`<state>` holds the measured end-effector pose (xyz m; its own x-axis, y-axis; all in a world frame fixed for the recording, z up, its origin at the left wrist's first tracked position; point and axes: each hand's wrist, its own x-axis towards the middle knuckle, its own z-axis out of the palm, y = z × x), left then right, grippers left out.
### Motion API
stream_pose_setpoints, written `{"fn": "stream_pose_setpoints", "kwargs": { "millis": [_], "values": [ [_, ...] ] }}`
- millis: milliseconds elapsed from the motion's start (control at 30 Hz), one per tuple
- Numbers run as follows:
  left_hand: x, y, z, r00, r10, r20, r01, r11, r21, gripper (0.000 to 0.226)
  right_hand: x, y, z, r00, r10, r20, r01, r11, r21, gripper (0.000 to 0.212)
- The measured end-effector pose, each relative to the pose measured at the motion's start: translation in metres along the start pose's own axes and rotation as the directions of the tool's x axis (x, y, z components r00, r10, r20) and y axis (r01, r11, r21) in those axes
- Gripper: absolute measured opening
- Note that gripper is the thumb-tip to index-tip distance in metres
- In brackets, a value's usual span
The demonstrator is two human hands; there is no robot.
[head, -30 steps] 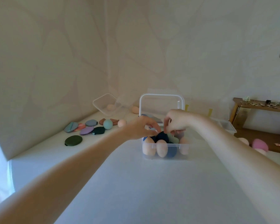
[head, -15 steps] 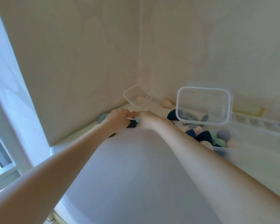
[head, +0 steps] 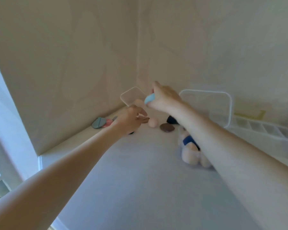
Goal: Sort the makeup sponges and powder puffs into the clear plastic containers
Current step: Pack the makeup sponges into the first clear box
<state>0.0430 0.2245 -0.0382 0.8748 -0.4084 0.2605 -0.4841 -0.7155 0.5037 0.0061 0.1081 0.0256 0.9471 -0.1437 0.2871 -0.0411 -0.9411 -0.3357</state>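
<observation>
now lifting off the tabletop (head: 140,171) since earlier, right grip (head: 163,98) pinching light blue sponge (head: 149,99); left grip (head: 130,118) loosely curled over pile, contents unclear. carrying sponge gently toward sponge container (head: 189,151), dropping inside.

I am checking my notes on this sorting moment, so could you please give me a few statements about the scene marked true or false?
1. The right hand holds a light blue makeup sponge. True.
2. A peach egg-shaped sponge lies on the white table. True.
3. The clear plastic container with the open lid holds no sponges. False: peach and dark blue sponges fill it.
4. The round brown powder puff is in the left hand. False: it lies on the table.
</observation>
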Motion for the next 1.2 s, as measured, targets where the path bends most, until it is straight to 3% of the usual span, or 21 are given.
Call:
{"fn": "stream_pose_setpoints", "kwargs": {
  "millis": [133,233,367,467,500,600,800,1033,1200],
  "values": [
    [-0.004,0.054,0.011,0.979,0.206,0.000,-0.205,0.976,-0.070,0.033,-0.029,0.050,-0.060,0.981,0.135,0.137,-0.149,0.984,0.095,0.023],
    [-0.005,0.092,0.026,0.949,0.314,0.042,-0.306,0.943,-0.132,0.029,-0.054,0.096,-0.083,0.963,0.211,0.169,-0.233,0.965,0.121,0.028],
    [-0.015,0.133,0.048,0.894,0.391,0.219,-0.339,0.910,-0.239,0.026,-0.088,0.145,-0.100,0.916,0.268,0.298,-0.357,0.883,0.303,0.029],
    [-0.025,0.153,0.055,0.817,0.426,0.388,-0.383,0.905,-0.187,0.022,-0.110,0.161,-0.106,0.840,0.226,0.493,-0.454,0.791,0.411,0.007],
    [-0.024,0.154,0.058,0.805,0.412,0.428,-0.383,0.910,-0.155,0.021,-0.113,0.164,-0.104,0.824,0.207,0.528,-0.462,0.785,0.414,0.010],
    [-0.023,0.151,0.064,0.783,0.337,0.523,-0.353,0.933,-0.072,0.019,-0.114,0.172,-0.096,0.789,0.168,0.591,-0.438,0.828,0.350,0.032],
    [-0.027,0.152,0.064,0.711,0.294,0.638,-0.428,0.902,0.062,0.031,-0.101,0.171,-0.085,0.747,0.128,0.653,-0.426,0.846,0.321,0.023],
    [-0.006,0.139,0.075,0.674,0.262,0.690,-0.467,0.876,0.123,0.039,-0.084,0.148,-0.074,0.665,0.265,0.698,-0.286,0.954,-0.089,0.031],
    [-0.002,0.137,0.075,0.686,0.254,0.682,-0.455,0.881,0.128,0.042,-0.077,0.147,-0.070,0.648,0.319,0.692,-0.235,0.947,-0.217,0.035]
  ]
}}
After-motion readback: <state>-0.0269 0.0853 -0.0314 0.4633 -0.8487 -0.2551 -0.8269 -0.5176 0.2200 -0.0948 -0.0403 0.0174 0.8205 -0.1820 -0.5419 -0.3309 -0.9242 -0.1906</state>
